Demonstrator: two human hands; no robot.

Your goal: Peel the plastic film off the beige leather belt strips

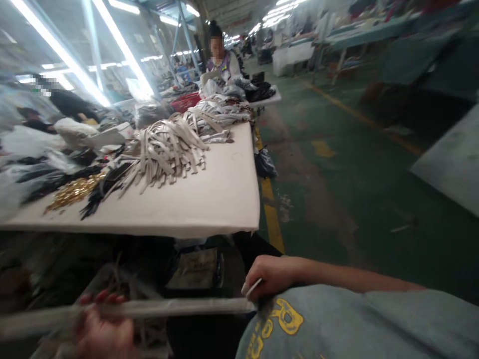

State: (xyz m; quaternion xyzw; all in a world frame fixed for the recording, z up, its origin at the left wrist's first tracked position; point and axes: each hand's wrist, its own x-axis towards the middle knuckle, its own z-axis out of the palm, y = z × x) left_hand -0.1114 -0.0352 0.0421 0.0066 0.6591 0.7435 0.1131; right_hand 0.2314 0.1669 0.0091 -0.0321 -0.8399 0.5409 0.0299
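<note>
A long pale strap (187,306) is stretched across the lower part of the view, below the table's near edge. My left hand (107,329), blurred by motion, is closed around it with the fingers over its far side. At the other end my right hand (267,276) is closed in front of my grey shirt, gripping the strap's end. A thin white piece (254,287) sticks out by its fingers; I cannot make out whether it belongs to the strap. On the table (220,194) lies a heap of light grey straps (168,147).
Gold metal pieces (75,192) and black straps (99,194) lie on the table's left, near plastic bags. A red basket (185,102) stands farther back, before a seated person (224,62). Below the table is a box (196,269). A green-floored aisle (310,184) runs along the right.
</note>
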